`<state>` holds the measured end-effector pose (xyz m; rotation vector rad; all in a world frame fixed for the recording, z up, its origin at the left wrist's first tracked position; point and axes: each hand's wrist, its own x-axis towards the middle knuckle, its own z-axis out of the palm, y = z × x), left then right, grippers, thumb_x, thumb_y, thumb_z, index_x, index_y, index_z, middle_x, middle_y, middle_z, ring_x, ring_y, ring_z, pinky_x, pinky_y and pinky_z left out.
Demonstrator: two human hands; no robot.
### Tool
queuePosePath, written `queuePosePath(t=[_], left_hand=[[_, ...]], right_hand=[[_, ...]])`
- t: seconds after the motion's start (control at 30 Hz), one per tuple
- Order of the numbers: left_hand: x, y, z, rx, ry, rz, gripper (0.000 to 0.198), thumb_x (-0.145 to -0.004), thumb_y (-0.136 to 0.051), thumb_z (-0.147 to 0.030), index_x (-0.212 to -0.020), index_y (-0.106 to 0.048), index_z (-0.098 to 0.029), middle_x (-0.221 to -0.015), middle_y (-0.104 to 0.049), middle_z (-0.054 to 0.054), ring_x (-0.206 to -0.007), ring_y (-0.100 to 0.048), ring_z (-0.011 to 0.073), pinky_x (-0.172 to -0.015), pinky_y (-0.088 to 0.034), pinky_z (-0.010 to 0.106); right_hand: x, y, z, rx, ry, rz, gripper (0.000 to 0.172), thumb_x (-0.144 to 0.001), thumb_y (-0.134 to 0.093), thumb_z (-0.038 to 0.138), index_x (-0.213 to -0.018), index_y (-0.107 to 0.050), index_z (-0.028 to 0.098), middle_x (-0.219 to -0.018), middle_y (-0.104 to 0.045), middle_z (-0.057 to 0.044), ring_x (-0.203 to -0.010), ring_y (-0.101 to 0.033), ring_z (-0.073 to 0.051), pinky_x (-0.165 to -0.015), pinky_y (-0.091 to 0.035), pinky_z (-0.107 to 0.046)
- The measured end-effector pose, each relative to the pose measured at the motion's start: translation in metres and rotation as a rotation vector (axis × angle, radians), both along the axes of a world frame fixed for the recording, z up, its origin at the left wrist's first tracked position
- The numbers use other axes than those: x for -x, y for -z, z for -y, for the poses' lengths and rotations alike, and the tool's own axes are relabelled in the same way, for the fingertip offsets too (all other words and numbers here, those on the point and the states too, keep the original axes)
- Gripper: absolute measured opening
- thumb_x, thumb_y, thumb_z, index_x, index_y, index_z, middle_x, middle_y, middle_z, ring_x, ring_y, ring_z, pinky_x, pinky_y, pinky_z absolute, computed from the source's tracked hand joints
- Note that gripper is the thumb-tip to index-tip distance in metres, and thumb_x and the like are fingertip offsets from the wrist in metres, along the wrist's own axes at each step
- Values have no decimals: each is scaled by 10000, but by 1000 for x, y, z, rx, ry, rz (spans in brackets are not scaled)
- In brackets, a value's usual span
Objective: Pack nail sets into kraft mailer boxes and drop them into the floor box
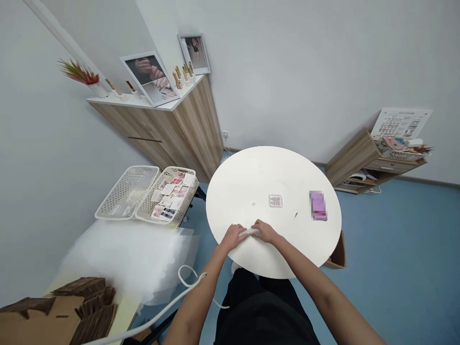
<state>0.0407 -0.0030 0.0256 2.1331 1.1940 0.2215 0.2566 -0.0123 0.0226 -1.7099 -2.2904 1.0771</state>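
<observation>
Near the front edge of a round white table (237,177), my left hand (233,235) and my right hand (265,232) grip a thin whitish piece (249,232) between them. It looks like a narrow strip or a flat case seen edge-on; its exact kind cannot be made out. Both hands have their fingers closed on its two ends. Just beyond them on the tabletop lies a small clear case (275,201) with rows of tiny pinkish items, probably press-on nails. Farther right is a purple packet (318,205), blurred out in the picture.
On the left, two white baskets (145,211) stand side by side, one holding several printed cards (176,190). Translucent plastic sheets (132,258) and folded brown cardboard (53,311) lie nearer. A white cable (161,311) crosses by my left forearm. Wooden cabinets (194,124) stand behind.
</observation>
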Motion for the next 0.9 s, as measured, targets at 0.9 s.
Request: queuePosePath(t=[0.9], left_hand=[[-28, 49, 29, -415, -39, -303, 717, -870, -442, -260, -1530, -163, -236, -1580, -254, 120, -1464, -199, 290, -1155, -51, 634]], right_hand=[[2, 55, 20, -229, 710, 370, 370, -868, -528, 430, -1137, -543, 175, -1001, -616, -173, -940, -595, -331, -708, -461, -393]])
